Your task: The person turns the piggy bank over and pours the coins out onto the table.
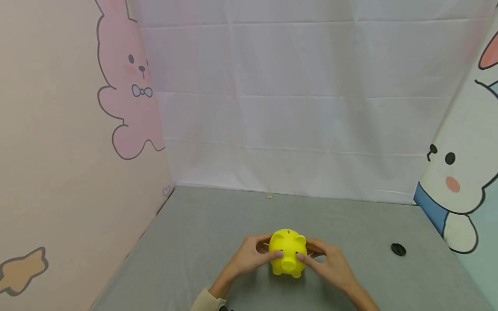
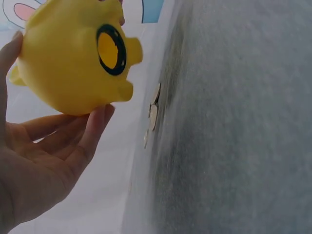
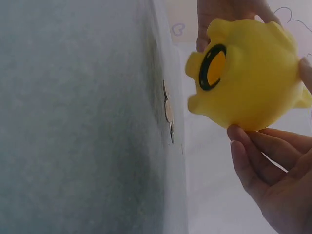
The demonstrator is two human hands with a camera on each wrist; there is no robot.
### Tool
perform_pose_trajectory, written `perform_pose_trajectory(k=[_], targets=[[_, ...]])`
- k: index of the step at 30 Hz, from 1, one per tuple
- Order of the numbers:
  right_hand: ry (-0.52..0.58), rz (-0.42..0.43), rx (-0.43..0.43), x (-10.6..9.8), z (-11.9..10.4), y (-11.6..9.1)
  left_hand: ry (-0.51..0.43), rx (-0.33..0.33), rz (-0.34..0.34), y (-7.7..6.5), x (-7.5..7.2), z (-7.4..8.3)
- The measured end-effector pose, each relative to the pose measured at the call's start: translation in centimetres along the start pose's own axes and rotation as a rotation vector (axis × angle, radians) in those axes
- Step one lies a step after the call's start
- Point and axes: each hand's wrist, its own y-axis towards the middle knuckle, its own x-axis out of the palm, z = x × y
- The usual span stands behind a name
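Observation:
A yellow piggy bank (image 1: pixel 287 250) hangs above the grey table, snout toward me, coin slot on top. My left hand (image 1: pixel 250 254) grips one side of it, thumb beside the eye and fingers behind. On the opposite side my right hand (image 1: pixel 330 261) holds it the same way. In the left wrist view the round belly hole, ringed in black (image 2: pixel 100 54), stands uncovered between the feet. Several coins (image 2: pixel 154 117) lie on the table below the bank; from the head they are hidden behind it.
A black oval plug (image 1: pixel 398 249) lies on the table at the right. One gold-coloured coin (image 1: pixel 269 196) is at the back edge, by the white cloth (image 1: pixel 295 168). Walls with cartoon animals flank the grey tabletop (image 1: pixel 194 242).

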Motion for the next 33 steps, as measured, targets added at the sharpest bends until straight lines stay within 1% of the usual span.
perform_pose_trajectory(k=[2, 4, 6, 8, 10, 11, 14, 17, 19, 23, 25, 27, 30, 33], targets=[[0.001, -0.025, 0.086, -0.1, -0.3, 0.1, -0.003, -0.043, -0.004, 0.2, 0.2, 0.0], [0.008, -0.058, 0.153, -0.1, -0.5, 0.2, -0.004, -0.088, -0.006, 0.3, 0.3, 0.1], [0.015, -0.083, 0.205, -0.2, -0.7, 0.3, -0.024, -0.141, -0.011, 0.3, 0.5, 0.2], [0.021, -0.103, 0.228, -0.2, -0.9, 0.4, -0.059, -0.190, -0.022, 0.1, 0.5, 0.5], [0.020, -0.118, 0.243, -0.3, -1.0, 0.5, -0.085, -0.217, -0.029, 0.1, 0.6, 0.7], [0.019, -0.122, 0.247, -0.3, -1.0, 0.5, -0.098, -0.228, -0.033, 0.0, 0.6, 0.7], [0.020, -0.139, 0.251, -0.4, -1.1, 0.6, -0.116, -0.231, -0.048, 0.1, 0.7, 0.7], [0.028, -0.152, 0.223, -0.5, -1.0, 0.6, -0.116, -0.213, -0.059, 0.1, 0.6, 0.5], [0.033, -0.162, 0.174, -0.7, -0.8, 0.6, -0.090, -0.175, -0.060, 0.1, 0.4, 0.4], [0.049, -0.168, 0.025, -0.9, 0.0, 0.3, -0.044, -0.083, -0.052, 0.0, 0.2, 0.3], [0.064, -0.162, -0.039, -0.9, 0.4, 0.2, -0.048, -0.049, -0.052, -0.1, 0.1, 0.3], [0.076, -0.144, -0.082, -0.8, 0.5, 0.2, -0.054, -0.014, -0.050, -0.1, 0.2, 0.3], [0.095, -0.103, -0.095, -0.6, 0.5, 0.1, -0.058, 0.030, -0.033, -0.2, 0.2, 0.3], [0.072, -0.043, -0.148, -0.4, 0.5, -0.1, -0.042, 0.105, 0.002, -0.3, 0.3, 0.3]])
